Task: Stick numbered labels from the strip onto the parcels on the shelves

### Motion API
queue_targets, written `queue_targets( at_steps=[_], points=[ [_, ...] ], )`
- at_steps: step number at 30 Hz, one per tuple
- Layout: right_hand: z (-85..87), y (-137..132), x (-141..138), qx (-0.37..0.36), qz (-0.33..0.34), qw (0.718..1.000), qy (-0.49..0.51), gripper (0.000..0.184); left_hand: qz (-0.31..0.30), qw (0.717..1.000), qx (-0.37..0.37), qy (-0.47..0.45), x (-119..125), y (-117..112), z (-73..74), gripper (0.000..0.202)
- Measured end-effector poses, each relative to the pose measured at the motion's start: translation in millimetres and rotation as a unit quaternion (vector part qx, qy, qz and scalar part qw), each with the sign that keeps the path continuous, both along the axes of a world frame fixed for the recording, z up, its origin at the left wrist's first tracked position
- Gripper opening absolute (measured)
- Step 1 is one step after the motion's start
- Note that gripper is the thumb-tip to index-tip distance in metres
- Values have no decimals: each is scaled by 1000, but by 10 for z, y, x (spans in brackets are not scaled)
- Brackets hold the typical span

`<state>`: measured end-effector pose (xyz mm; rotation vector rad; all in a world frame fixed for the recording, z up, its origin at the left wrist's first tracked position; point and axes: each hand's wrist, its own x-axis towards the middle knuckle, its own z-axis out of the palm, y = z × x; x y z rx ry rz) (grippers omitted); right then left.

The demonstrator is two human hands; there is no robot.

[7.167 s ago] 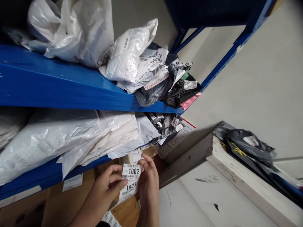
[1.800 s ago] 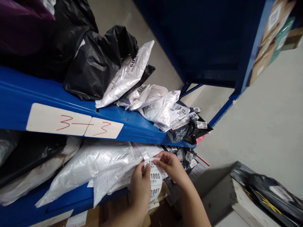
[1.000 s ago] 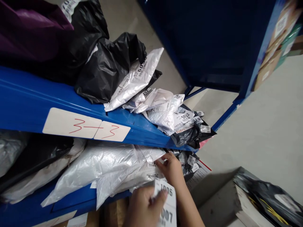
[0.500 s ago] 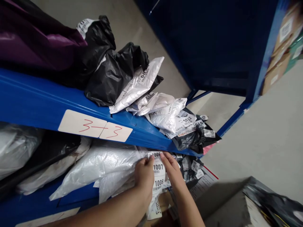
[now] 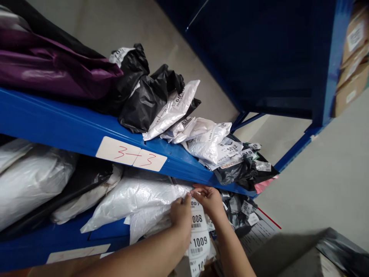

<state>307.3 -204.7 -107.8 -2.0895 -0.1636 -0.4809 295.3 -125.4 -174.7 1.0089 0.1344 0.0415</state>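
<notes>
A long strip of white number labels (image 5: 199, 234) reading 1007, 1008 and 1009 hangs in front of the lower shelf. My left hand (image 5: 181, 215) pinches the strip's left edge. My right hand (image 5: 210, 200) pinches its top end, fingers closed on the top label. Both hands sit just in front of a large white plastic parcel (image 5: 135, 196) lying on the lower blue shelf (image 5: 57, 236), under the upper blue shelf beam (image 5: 72, 129).
The beam carries a white tag (image 5: 131, 156) with "3-3" in red. On the upper shelf lie a purple bag (image 5: 52, 69), black bags (image 5: 144, 96) and white labelled parcels (image 5: 207, 140). More small parcels (image 5: 242, 207) crowd the right end. Grey floor and another blue rack (image 5: 319, 77) stand right.
The strip has moved on from 1002 to 1007 at its top end over the frames. My view has swung upward and left, and both hands are back together at the strip's top.
</notes>
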Motion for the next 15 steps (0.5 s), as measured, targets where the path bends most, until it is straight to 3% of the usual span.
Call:
queue_targets(
  at_steps=[4, 8, 11, 14, 15],
  points=[
    [-25, -62, -6, -116, -41, 990, -64, 41, -38, 999, -15, -31, -190, 93, -5, 20],
    [-110, -132, -8, -304, -41, 936, -171, 28, -61, 993, 23, -99, -542, 392, -179, 29],
    [-181, -47, -124, -436, -58, 860, -259, 19, -79, 987, 45, -135, -641, 710, -353, 45],
    [-223, 190, -288, -576, -62, 747, -327, 23, -51, 986, 20, -155, -471, 967, -411, 44],
    [-229, 284, -323, -595, -49, 727, -339, 25, -42, 987, 10, -158, -380, 1020, -400, 45]
  ],
)
